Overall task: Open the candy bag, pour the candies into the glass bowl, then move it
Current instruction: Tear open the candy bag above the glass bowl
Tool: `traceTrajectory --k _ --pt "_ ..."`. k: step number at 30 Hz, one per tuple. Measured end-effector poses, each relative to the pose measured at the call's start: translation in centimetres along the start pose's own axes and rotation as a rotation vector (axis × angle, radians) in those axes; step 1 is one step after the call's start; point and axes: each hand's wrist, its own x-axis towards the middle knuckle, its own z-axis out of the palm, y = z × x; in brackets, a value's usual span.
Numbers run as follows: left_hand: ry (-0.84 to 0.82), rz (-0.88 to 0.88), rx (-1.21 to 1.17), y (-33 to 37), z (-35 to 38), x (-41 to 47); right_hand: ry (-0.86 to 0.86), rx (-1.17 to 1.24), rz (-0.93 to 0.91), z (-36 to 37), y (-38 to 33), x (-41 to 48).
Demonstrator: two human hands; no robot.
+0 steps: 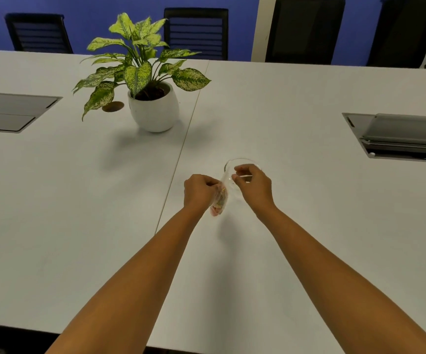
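A small clear candy bag (219, 199) with colourful candies at its bottom hangs between my hands, just above the white table (296, 226). My left hand (198, 191) pinches the bag's left upper edge. My right hand (252, 186) pinches the bag's top on the right side, where a thin white strip shows between its fingers. Directly behind my hands stands the empty glass bowl (235, 163); my right hand hides its near half.
A potted plant (153, 108) in a white pot stands at the back left. Grey cable hatches are set into the table at far left (13, 112) and, with its lid raised, at far right (400, 136). Black chairs (196, 31) line the far edge.
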Motion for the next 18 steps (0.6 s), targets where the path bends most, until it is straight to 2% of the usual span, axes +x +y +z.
traceTrajectory --k 4,13,18 --pt "0.032 -0.107 -0.113 0.7 0.7 -0.1 -0.068 0.077 0.198 0.1 -0.1 0.0" --pt "0.030 -0.171 -0.212 2.2 1.5 -0.4 -0.049 0.249 0.316 -0.9 -1.6 0.9" --pt "-0.071 -0.180 -0.307 2.5 0.9 -0.1 -0.031 0.400 0.439 -1.0 -1.9 1.8"
